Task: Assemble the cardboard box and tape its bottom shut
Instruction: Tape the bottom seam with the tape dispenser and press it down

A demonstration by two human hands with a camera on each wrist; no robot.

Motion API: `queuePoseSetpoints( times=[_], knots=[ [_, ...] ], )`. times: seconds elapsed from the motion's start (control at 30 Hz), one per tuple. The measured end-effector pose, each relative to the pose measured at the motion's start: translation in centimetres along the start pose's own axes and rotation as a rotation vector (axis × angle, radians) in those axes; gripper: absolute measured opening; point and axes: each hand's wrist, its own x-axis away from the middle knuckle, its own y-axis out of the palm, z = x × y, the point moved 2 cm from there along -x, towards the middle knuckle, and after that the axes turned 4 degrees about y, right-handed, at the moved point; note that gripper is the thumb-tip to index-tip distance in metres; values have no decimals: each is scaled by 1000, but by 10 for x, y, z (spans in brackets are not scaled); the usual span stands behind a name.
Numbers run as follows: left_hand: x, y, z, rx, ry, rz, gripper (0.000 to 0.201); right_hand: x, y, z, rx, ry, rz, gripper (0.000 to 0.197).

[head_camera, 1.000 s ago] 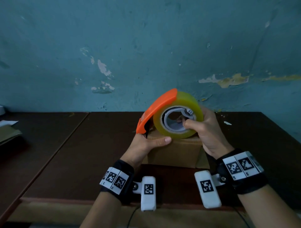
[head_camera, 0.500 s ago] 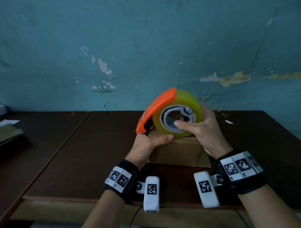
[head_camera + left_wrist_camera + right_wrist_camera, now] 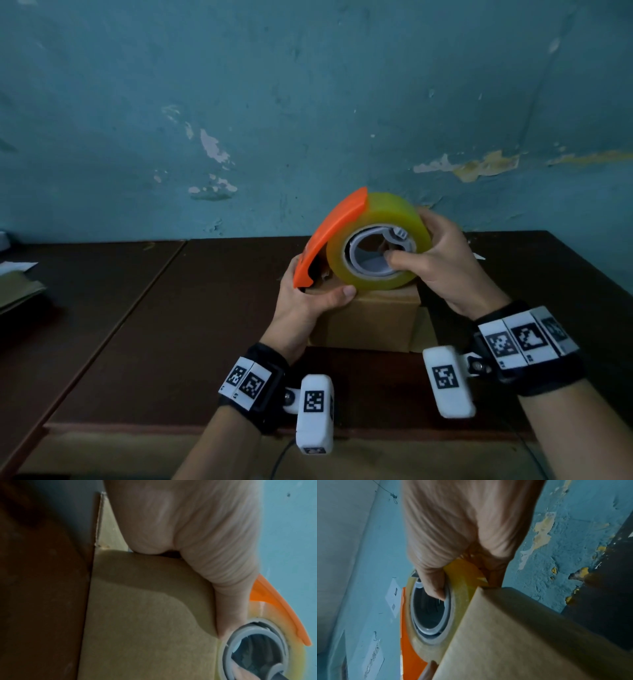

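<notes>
A small brown cardboard box (image 3: pixel 373 322) stands on the dark wooden table (image 3: pixel 171 325). On top of it rests a yellowish tape roll (image 3: pixel 383 212) in an orange dispenser (image 3: pixel 329 240). My right hand (image 3: pixel 435 260) grips the roll, thumb hooked into its grey core and fingers over the far rim; the right wrist view shows the same thumb in the core (image 3: pixel 435 588). My left hand (image 3: pixel 308 298) clasps the box's upper left edge under the dispenser, thumb (image 3: pixel 339 294) lying along the front top edge. The box top is hidden by the roll.
A peeling teal wall (image 3: pixel 308 102) rises right behind the table. At the far left edge lie flat papers or cardboard (image 3: pixel 17 287). A seam (image 3: pixel 147 291) divides the table into two boards. The near table edge (image 3: pixel 137 428) runs just under my wrists.
My right thumb has curled further into the roll's core. The left hand has shifted slightly along the box edge. Roll and box stay in about the same place.
</notes>
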Motion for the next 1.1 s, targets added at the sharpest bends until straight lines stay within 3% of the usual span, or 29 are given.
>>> queuePoseSetpoints(
  times=[0.2, 0.63, 1.1],
  knots=[
    [3, 1, 3, 19, -16, 20, 80, 2, -9, -8, 28, 34, -39, 50],
    [9, 6, 14, 45, 11, 38, 89, 6, -41, -10, 55, 55, 65, 51],
    [11, 9, 22, -35, 64, -24, 79, 6, -32, -8, 72, 31, 108, 49]
  ],
)
